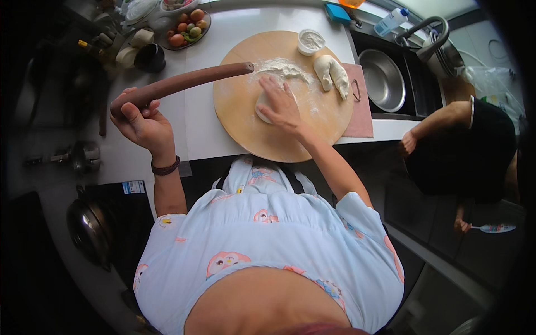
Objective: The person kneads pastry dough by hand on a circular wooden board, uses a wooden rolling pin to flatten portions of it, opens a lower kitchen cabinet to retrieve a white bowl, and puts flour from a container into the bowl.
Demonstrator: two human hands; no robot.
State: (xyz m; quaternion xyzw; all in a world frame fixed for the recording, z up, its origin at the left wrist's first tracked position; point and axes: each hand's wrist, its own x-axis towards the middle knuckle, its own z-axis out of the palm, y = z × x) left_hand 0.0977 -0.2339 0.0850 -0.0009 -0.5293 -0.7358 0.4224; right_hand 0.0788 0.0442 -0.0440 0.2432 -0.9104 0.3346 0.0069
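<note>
Raised over the counter at the left, my left hand (144,121) grips one end of a brown wooden rolling pin (184,83), whose other end reaches over the round wooden board (238,121). My right hand (280,104) lies with its fingers apart on a flattened piece of dough (263,106), covering much of it. Just beyond the fingers, loose white flour (284,68) is spread on the board. A folded strip of dough (331,73) rests at the board's right side, below a small tub of flour (311,41) near the far edge.
A pink mat (361,117) lies partly under the board. Beyond it is a sink with a steel basin (382,81). A plate of tomatoes and other produce (187,28) and a dark cup (150,57) stand at the back left. Another person (460,146) stands at the right.
</note>
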